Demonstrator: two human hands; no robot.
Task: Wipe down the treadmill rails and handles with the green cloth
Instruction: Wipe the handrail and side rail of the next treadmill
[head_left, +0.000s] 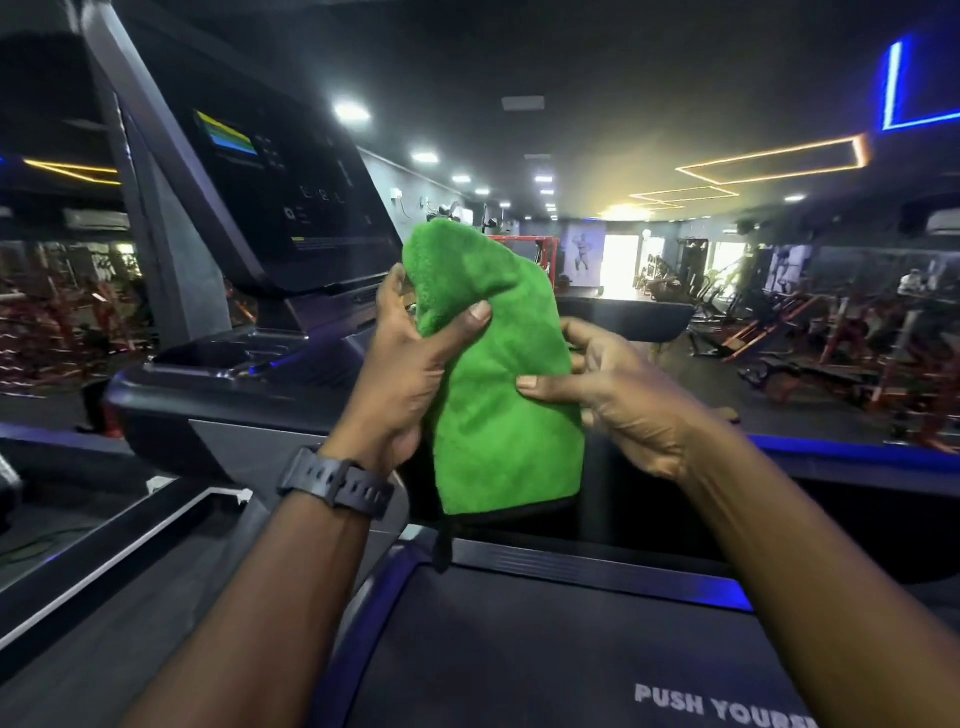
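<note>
The green cloth (498, 374) is held upright in front of the person, above the front end of the treadmill belt (545, 649), clear of every rail and handle. The left hand (410, 364) has its grip closed around the cloth's upper left part: the thumb lies across the front and the fingers wrap behind, where the fabric hides them. The right hand (618, 384) pinches the cloth's right edge at mid height, thumb on the front; the fingertips behind the fabric cannot be made out. A dark trim or tag hangs from the cloth's lower edge; its form is hard to make out.

A dark watch (337, 486) sits on the left wrist. The treadmill console (291, 208) stands to the upper left, tilted, with a lit coloured display; its top is cut off by the frame. White lettering on the belt reads "PUSH YOUR", the remainder cut off at the bottom edge. Gym machines (831, 338) in the background are blurred.
</note>
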